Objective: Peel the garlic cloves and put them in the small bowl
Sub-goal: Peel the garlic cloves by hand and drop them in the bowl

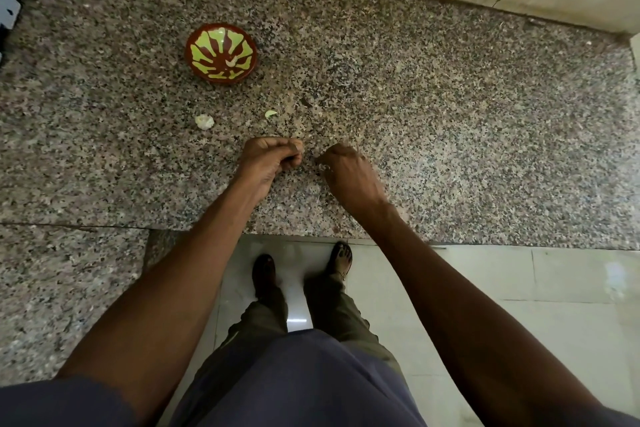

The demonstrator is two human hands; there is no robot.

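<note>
Your two hands sit close together over the speckled stone tabletop [450, 121], near the middle of the head view. Your left hand [268, 158] has its fingers curled in tight, and the tips pinch something small and pale. It looks like a garlic clove [298, 146], but most of it is hidden by your fingers. Your right hand [346, 166] is just beside it, toward 3 o'clock. Its fingers curl down too, and the tips point at the left hand. You cannot tell if the right hand holds a bit of skin or nothing at all.

Up toward 11 o'clock from your hands stands the small bowl [221, 53]. It is red-brown with light green shapes inside. One pale peeled clove [232, 61] lies in it.

Between the bowl and your hands, two more pale bits lie on the stone. A white lump of garlic [204, 121] is at 10 o'clock from your left hand. A small curved piece [271, 113] is at 12 o'clock from it.

Down at 6 o'clock you can see your feet [341, 258] on the shiny floor tiles [519, 288].
</note>
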